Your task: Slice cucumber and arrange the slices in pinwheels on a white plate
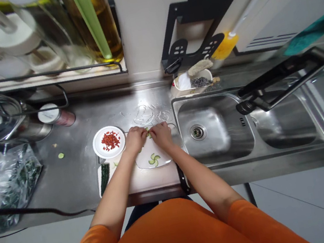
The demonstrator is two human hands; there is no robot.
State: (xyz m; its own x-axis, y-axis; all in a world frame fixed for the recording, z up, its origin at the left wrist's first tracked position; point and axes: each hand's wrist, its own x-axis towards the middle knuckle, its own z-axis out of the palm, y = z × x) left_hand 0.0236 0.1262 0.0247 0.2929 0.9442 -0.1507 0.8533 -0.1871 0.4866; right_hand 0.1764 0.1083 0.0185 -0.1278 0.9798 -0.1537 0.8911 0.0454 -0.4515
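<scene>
Both hands are over the far edge of a white plate (142,163). My left hand (135,139) has its fingers pinched at thin green cucumber slices (147,131). Opposite it, my right hand (161,135) pinches at the same slices; the fingertips nearly meet and partly hide them. Nearer to me on the plate, several cucumber slices (154,160) lie fanned in a pinwheel. The plate rests partly on a cutting board (156,181), where a dark green cucumber piece (105,177) lies at the left. Left of my hands, a round white plate (99,150) bears chopped red bits (110,140).
A knife handle (183,180) shows at the board's right edge. The double steel sink (216,129) and black faucet (279,77) are at the right. At the left are a plastic bag of greens (13,179), a lidded jar (55,114) and a bottle rack (58,76). Water wets the counter behind the plate.
</scene>
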